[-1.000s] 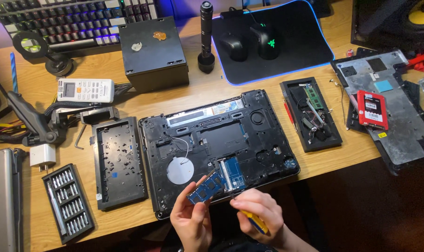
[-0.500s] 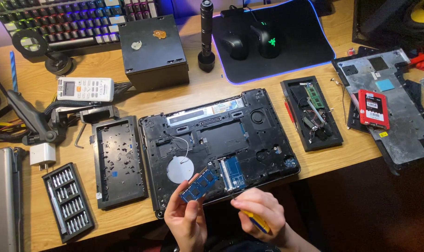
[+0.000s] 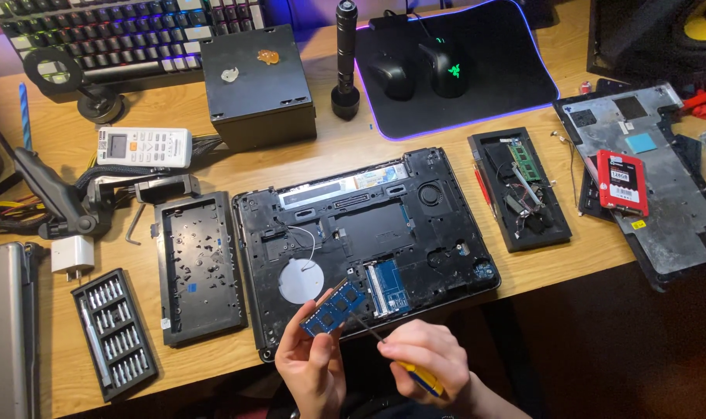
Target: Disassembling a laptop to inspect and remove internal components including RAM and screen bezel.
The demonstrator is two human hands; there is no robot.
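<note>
Left hand [image 3: 310, 365] low at the desk's near edge, fingers pinched shut on a blue memory module [image 3: 334, 307], held tilted just above the front of the opened laptop base [image 3: 364, 240]; module sits beside the blue memory slot [image 3: 389, 285], whether touching it I cannot tell; right hand [image 3: 430, 365] closed around a yellow-handled screwdriver [image 3: 399, 357], its thin shaft angled up toward the module's lower edge; removed black bottom cover [image 3: 199, 268] lies flat just left of the base; screwdriver bit set [image 3: 114, 332] further left, near the desk's front; black tray with a green board [image 3: 520, 188] to the right of the base; red drive [image 3: 622, 182] resting on a grey metal panel [image 3: 663, 209] at far right; black box [image 3: 258, 85], flashlight [image 3: 346, 58] and mouse pad [image 3: 454, 66] along the back; white remote [image 3: 144, 146] at back left.
</note>
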